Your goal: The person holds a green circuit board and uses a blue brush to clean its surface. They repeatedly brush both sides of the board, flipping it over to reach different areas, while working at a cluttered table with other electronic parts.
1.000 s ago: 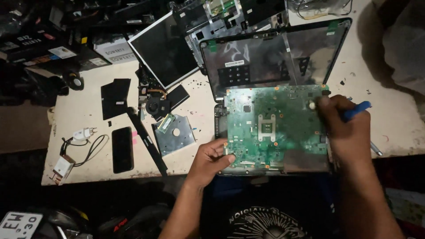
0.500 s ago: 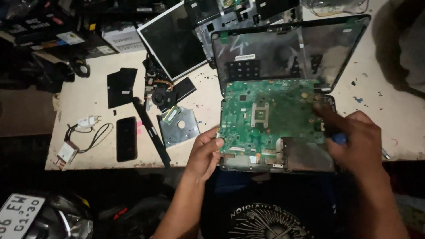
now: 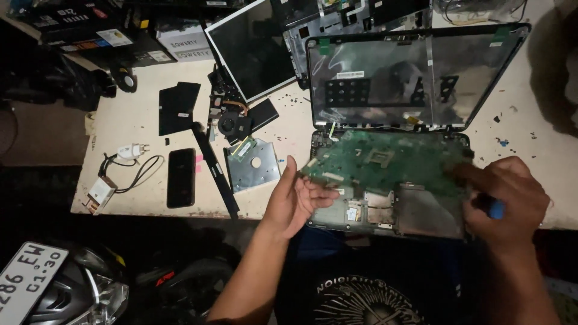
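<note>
A green circuit board (image 3: pixel 385 162) is tilted up out of the open laptop base (image 3: pixel 421 219) at the table's front edge. My left hand (image 3: pixel 292 201) grips the board's left edge with thumb and fingers. My right hand (image 3: pixel 509 192) is at the board's right edge, its fingers touching the board and closed round a blue-handled tool (image 3: pixel 496 209). Behind the base stands the laptop's bare lid shell (image 3: pixel 415 78), opened flat-backed toward the far side.
Left of the laptop lie a silver drive (image 3: pixel 253 165), a cooling fan (image 3: pixel 232 123), a long black strip (image 3: pixel 215 168), a black phone (image 3: pixel 181 177), a white charger with cable (image 3: pixel 129 151) and a loose screen panel (image 3: pixel 253 48). Boxes crowd the far left. A number plate (image 3: pixel 30 280) shows below the table.
The board lay flat in the base; now its left side is raised and tilted. My left hand has moved from the base's edge to grip the board. My right hand has dropped lower.
</note>
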